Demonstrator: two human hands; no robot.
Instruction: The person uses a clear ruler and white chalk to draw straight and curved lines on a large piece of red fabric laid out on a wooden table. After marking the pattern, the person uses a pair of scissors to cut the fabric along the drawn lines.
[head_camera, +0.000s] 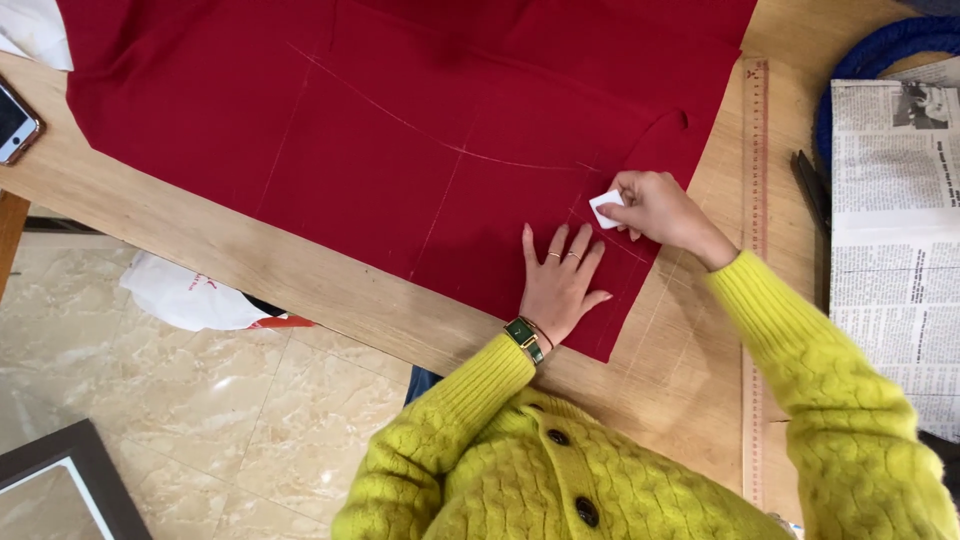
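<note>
A person in a yellow knit cardigan leans over a wooden table, seen from above. A red cloth lies spread across the table, marked with faint chalk lines, 1 curved and several straight. The left hand rests flat on the cloth near its near right corner, fingers spread and released, holding nothing; it wears rings and a green watch. The right hand, just right of and beyond the left, pinches a small white chalk between thumb and fingertips, its edge touching the cloth where the straight lines cross. A long wooden ruler lies on the bare table to the right, apart from the cloth. Further right are a newspaper and dark scissors. A phone sits at the far left edge. With the ruler lying aside, a freehand stroke could waver. The cloth could also creep or wrinkle under the chalk if the flat hand eases its pressure, skewing the line.
</note>
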